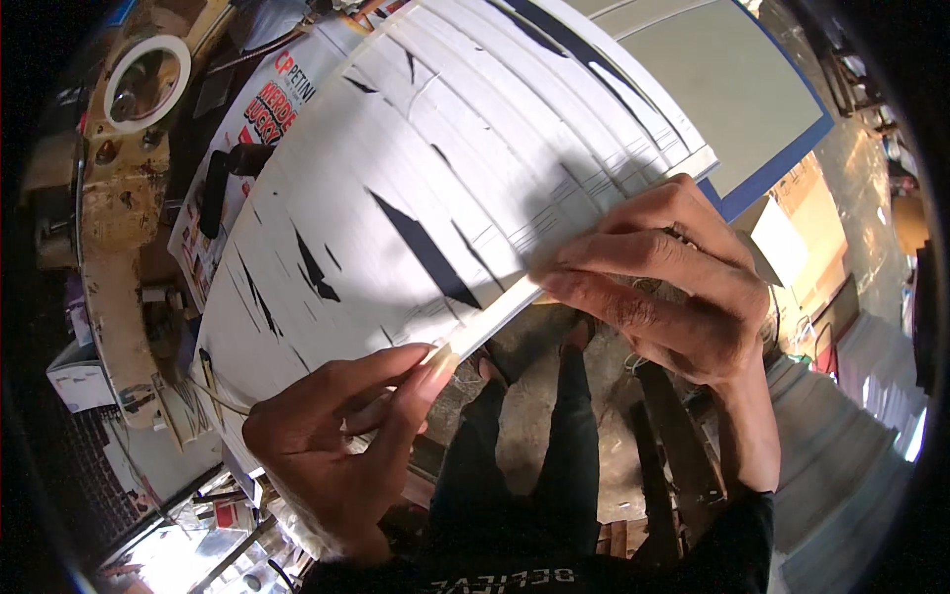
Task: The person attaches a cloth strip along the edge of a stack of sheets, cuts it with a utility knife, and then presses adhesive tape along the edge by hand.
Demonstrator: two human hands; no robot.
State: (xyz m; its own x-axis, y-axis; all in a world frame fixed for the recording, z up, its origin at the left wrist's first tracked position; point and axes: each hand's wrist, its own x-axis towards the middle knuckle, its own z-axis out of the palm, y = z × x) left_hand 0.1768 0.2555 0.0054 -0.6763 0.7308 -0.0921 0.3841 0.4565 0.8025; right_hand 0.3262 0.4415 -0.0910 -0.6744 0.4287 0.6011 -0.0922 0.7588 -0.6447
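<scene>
A large white sheet-like panel (515, 129) with jagged black patches and long parallel lines spreads across the middle of the view. Along its near edge runs a narrow white strip (492, 315). My left hand (341, 426) pinches that strip at its lower left end between thumb and forefinger. Farther right, my right hand (683, 272) has its thumb and fingertips closed on the strip and panel edge, with the other fingers bent over the panel. The fingertips partly hide the edge, so I cannot tell whether strip and panel are joined.
A grey-green board with a blue border (732, 89) lies at the upper right, near cardboard (807, 218). Left of the panel are a printed banner (223, 178), a worn wooden bench (124, 198) and a white ring (176, 54). Grey stacked sheets (826, 436) stand at the right.
</scene>
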